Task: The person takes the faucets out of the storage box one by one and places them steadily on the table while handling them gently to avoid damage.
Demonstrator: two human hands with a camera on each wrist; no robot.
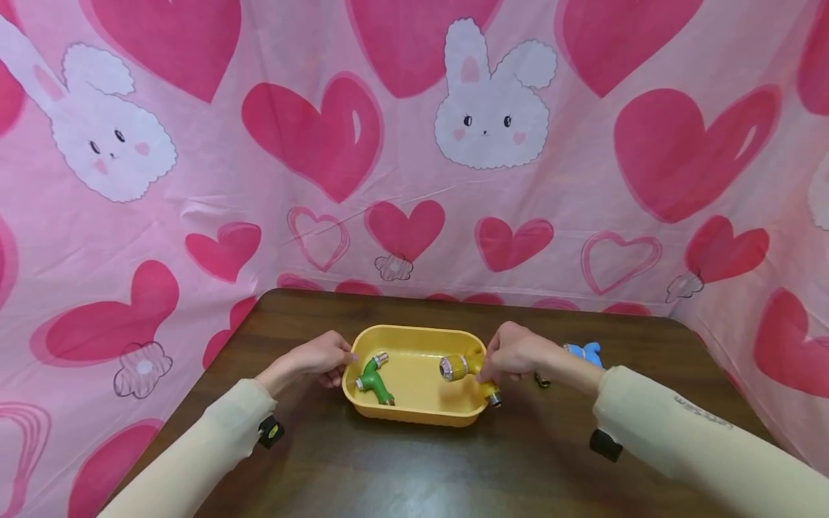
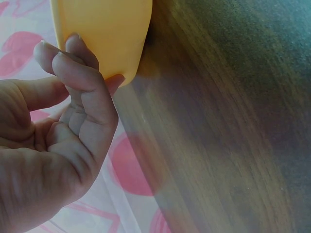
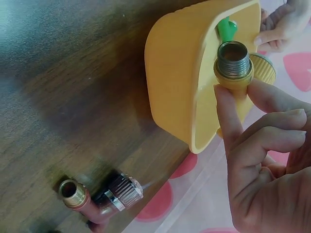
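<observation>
A yellow plastic basin (image 1: 414, 415) rests on the table. At its left end my left hand (image 1: 324, 358) pinches the rim, thumb over the edge and fingers outside. My right hand (image 1: 514, 352) holds a yellow angle valve (image 1: 457, 367) between thumb and fingertips, above the basin's right end. The valve's ridged knob points left in the head view; its open threaded end (image 3: 233, 60) faces the right wrist camera. Inside the basin, at the left, lies a green angle valve (image 1: 374, 381) with metal ends.
A blue valve (image 1: 591, 352) lies on the table, partly behind the right forearm. A dark red valve (image 3: 99, 208) with a brass threaded end and chrome knob lies right of the basin. Pink heart-patterned cloth (image 1: 401, 180) hangs behind the wooden table (image 1: 414, 467).
</observation>
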